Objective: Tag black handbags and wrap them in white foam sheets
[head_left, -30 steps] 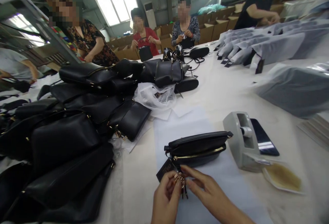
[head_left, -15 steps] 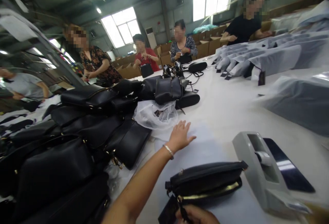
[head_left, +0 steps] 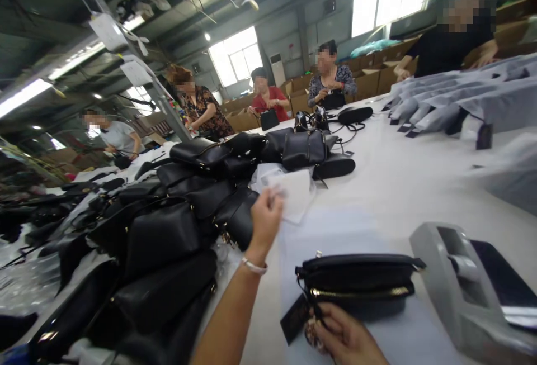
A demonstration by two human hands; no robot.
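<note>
My left hand [head_left: 267, 208], spread earlier, now pinched a white sheet [head_left: 293, 194] mid-frame, so both were occupied, right hand [head_left: 346, 331] closed on a gold charm [head_left: 311, 332] bottom centre.

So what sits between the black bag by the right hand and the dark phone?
A grey tape dispenser stands between that black bag and the dark phone, as the head camera's view shows.
</note>
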